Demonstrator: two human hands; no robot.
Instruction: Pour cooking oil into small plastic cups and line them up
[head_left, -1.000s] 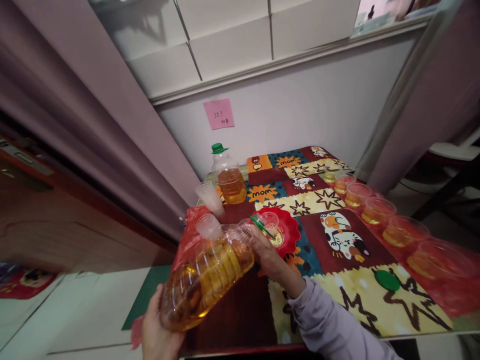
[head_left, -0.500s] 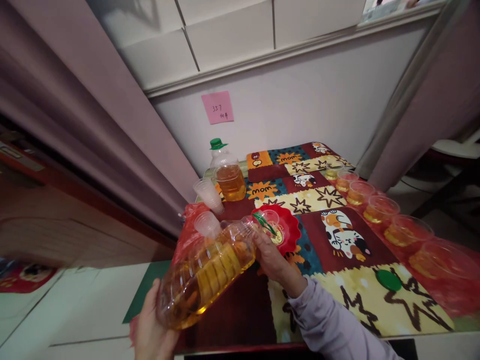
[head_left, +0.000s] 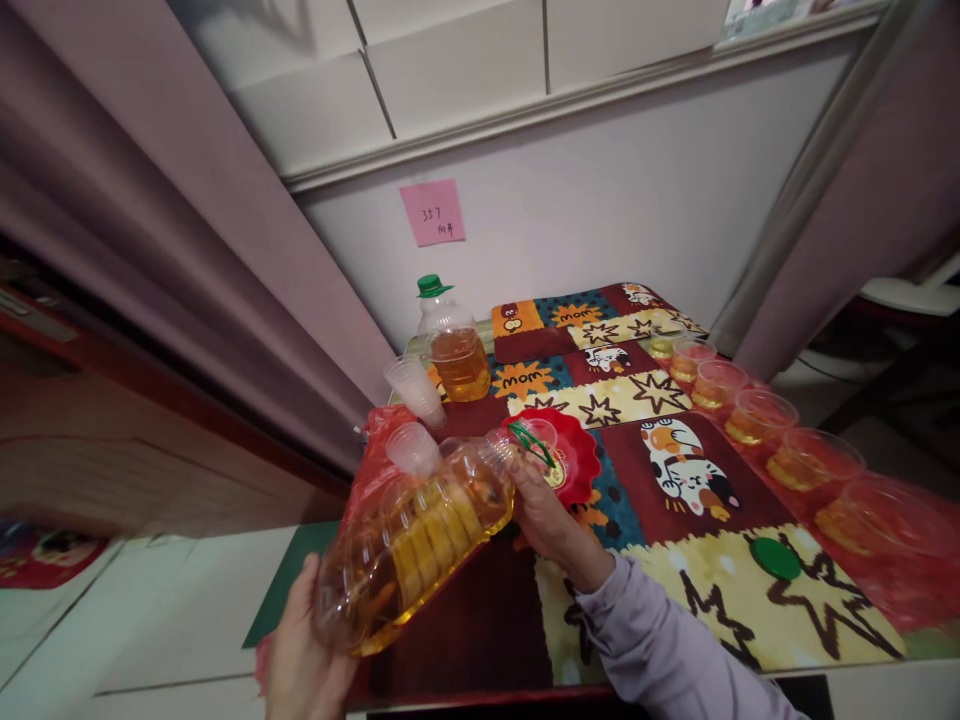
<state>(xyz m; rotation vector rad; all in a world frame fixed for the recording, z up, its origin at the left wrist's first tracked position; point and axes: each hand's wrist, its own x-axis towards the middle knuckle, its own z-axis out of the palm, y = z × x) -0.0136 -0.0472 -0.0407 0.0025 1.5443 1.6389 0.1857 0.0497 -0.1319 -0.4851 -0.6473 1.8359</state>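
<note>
A large clear plastic oil bottle (head_left: 420, 545), part full of yellow liquid, is held tilted over the near side of the table. My left hand (head_left: 307, 640) cups its base at the lower left. My right hand (head_left: 544, 515) grips the bottle near its neck. The uncapped mouth, with a green ring and strap, is above a red scalloped dish (head_left: 585, 455). A clear plastic cup (head_left: 541, 432) stands in that dish, partly hidden by the bottle neck. On the mat to the right lies a green bottle cap (head_left: 776, 558).
Along the right side runs a row of several cups (head_left: 761, 415) holding yellow liquid on red plastic. A second bottle (head_left: 459, 360) with a green cap stands at the back left. Stacked clear cups (head_left: 415, 388) lean beside it, above a red plastic bag (head_left: 375, 460).
The bottle, both hands and the tilt look almost the same. The whole view has shifted very slightly.
</note>
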